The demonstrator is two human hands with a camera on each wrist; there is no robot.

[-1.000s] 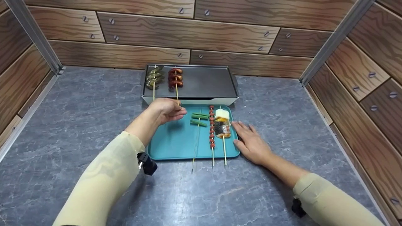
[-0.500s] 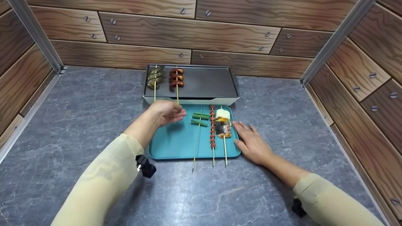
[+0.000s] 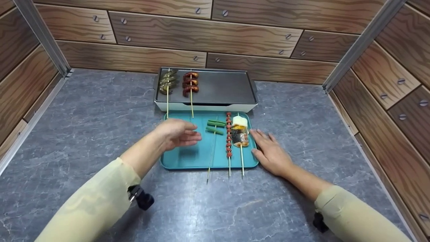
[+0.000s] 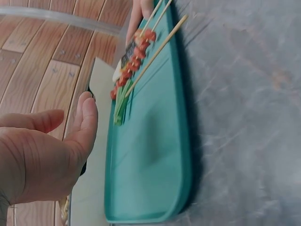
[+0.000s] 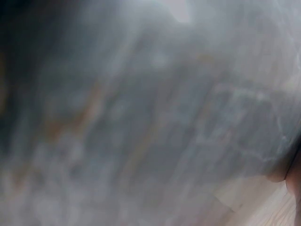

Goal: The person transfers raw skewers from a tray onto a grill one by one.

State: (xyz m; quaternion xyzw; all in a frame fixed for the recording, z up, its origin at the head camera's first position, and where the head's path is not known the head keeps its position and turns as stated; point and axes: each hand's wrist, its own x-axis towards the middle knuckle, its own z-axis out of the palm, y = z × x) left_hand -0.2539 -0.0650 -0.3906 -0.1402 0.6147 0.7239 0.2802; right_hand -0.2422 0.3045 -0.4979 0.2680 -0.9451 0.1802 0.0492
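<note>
My left hand (image 3: 178, 134) hovers over the left half of a teal tray (image 3: 188, 163), holding nothing; its thumb and fingers stand apart in the left wrist view. Just beyond it, a skewer of glossy red-brown curled pieces (image 3: 190, 82) lies on a dark griddle plate (image 3: 225, 87), its stick jutting over the front edge. To its left lies a skewer of dark green pieces (image 3: 168, 82). My right hand (image 3: 272, 153) rests with fingers extended at the tray's right edge. The tray bears skewers of green stalks (image 3: 216, 124), small red pieces (image 3: 229, 141), and white and dark-wrapped pieces (image 3: 240, 136).
The griddle has a white base (image 3: 215, 107) and stands directly behind the tray. A grey marbled table (image 3: 111, 111) surrounds both. Wood-patterned walls (image 3: 158, 30) close off the back and sides. The right wrist view is mostly blurred table surface.
My left hand has come away from the stick of the red-brown skewer and drawn back toward me, its fingers spreading. That skewer stays on the griddle. My right hand has barely moved.
</note>
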